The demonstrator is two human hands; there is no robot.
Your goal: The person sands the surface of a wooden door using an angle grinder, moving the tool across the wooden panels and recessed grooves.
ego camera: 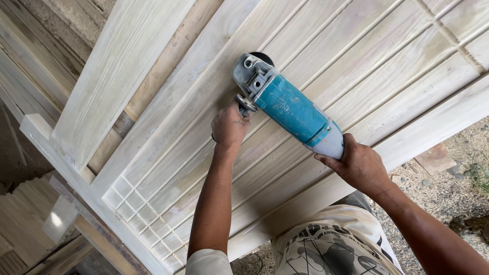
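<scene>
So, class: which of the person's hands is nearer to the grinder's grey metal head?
Left. The left hand grips the side handle right beside the grey head; the right hand holds the tail end of the grinder.

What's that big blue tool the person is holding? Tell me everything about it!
It is an angle grinder with a dusty teal-blue body, a pale grey tail end and a grey metal head with bolts. A dark disc peeks out under the head, against the pale wooden door panel. It lies slanted. The left hand grips its side handle; the right hand holds the tail.
</scene>
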